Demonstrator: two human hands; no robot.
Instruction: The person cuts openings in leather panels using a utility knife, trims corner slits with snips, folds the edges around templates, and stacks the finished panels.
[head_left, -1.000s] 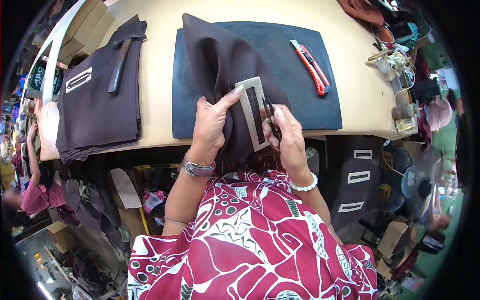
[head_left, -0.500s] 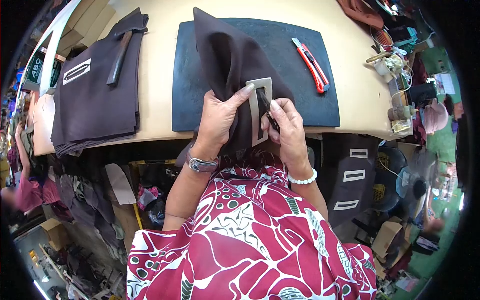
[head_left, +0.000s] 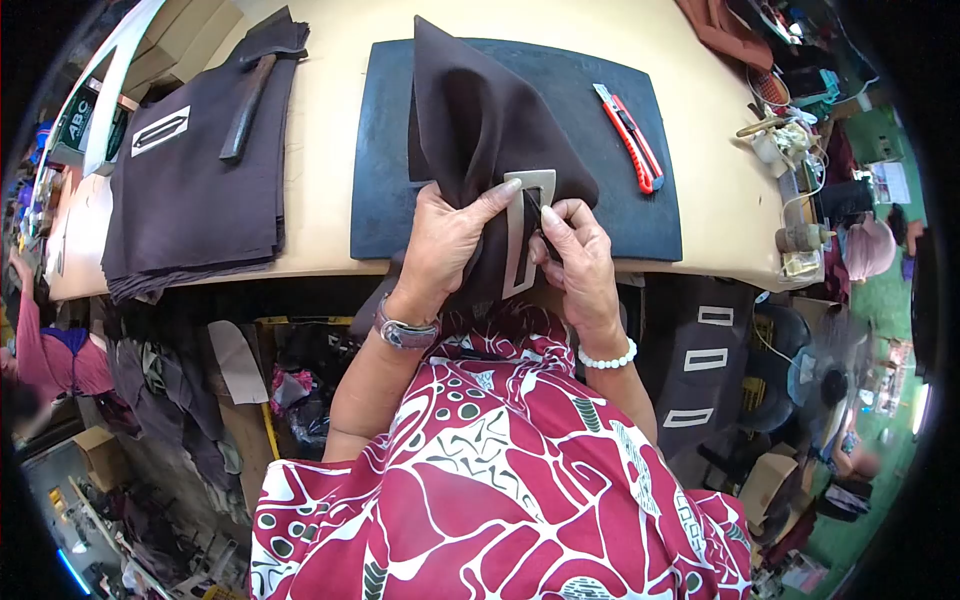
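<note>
A dark brown piece of fabric (head_left: 500,105) stands folded up over the front of the blue-black mat. On it is a beige rectangular frame (head_left: 516,248) with a long slot. My left hand (head_left: 445,235) grips the fabric from the left, its thumb pressing the frame's upper left corner. At the frame's right side my right hand (head_left: 580,250) is closed in a pinch, thumb against fingers. Something thin and dark runs from the slot to those fingertips; I cannot tell whether it is a fabric flap or a small tool.
A red utility knife (head_left: 632,140) lies on the cutting mat (head_left: 385,150). At left, a hammer (head_left: 248,110) rests on stacked dark fabric pieces (head_left: 200,220). Dark fabric with several pale frames (head_left: 706,358) hangs below the table's right front. Another person (head_left: 70,355) is at far left.
Both hands and the fabric have shifted slightly right and down in view. My right fingers remain pinched at the slot, and less of the dark thing shows beside them.
</note>
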